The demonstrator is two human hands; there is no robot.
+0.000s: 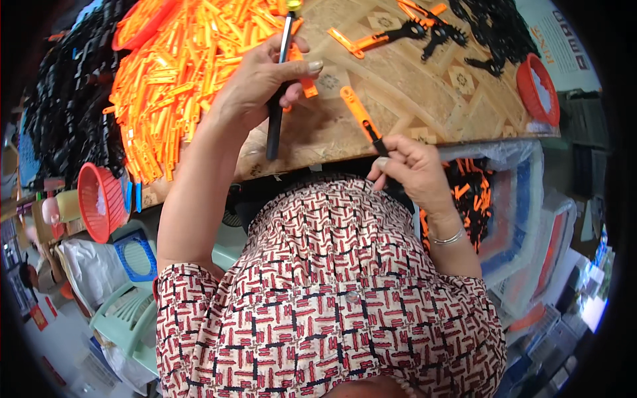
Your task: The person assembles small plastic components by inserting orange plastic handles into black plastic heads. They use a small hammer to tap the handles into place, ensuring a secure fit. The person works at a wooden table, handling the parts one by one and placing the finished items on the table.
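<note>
My left hand (262, 83) grips a long black rod-shaped tool (277, 106) upright against the table, with an orange plastic strip (306, 85) under the thumb. My right hand (411, 169) holds the black end of an assembled orange-and-black part (361, 118) that lies slanted on the wooden table (411, 99). A big heap of orange plastic strips (179, 73) lies left of my left hand. More assembled parts (391, 36) rest farther back on the table.
Black toothed pieces (494, 33) pile at the far right, near a red basket (539, 89). Black parts (66, 113) heap at the far left. A red basket (99, 202) hangs off the left edge. A clear bin (517, 199) with finished parts sits right of me.
</note>
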